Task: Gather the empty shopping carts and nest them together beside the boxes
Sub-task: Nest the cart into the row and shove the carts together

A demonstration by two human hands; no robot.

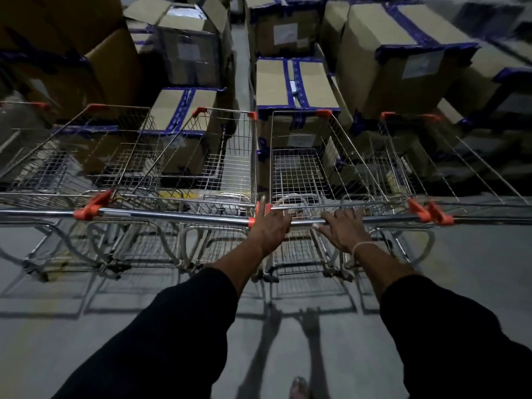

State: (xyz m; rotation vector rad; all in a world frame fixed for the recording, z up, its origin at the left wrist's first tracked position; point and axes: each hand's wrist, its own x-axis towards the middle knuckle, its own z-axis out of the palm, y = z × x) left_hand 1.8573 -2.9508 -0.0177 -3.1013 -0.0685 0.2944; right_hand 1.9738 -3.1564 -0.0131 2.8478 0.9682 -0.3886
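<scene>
Head view: several empty chrome wire shopping carts with orange plastic corner caps stand in a row on the grey concrete floor (pixel 288 355), noses toward stacked brown cardboard boxes with blue tape (pixel 296 82). Left hand (pixel 269 226) lies over the chrome handle bar (pixel 302 221) of the middle-right wire cart (pixel 299 168), fingers curled over the bar near its left orange end cap; looks like a grip, though the far side of the fingers is hidden. Right hand (pixel 342 228) lies on the same bar, fingers spread and fairly straight, pressing rather than clasping. Left-middle wire cart (pixel 207 156) sits just beside it, baskets almost touching at the rims; far-left cart (pixel 86 156) and far-right cart (pixel 431 156) flank them, the outer ones blurred at the frame edges. Progress, as a judgement: gathering looks mostly done, carts are already beside the boxes. Nesting looks unfinished, since the baskets stand side by side; whether any sit one inside another cannot be told. Left to do: line the carts up and push them into each other.
</scene>
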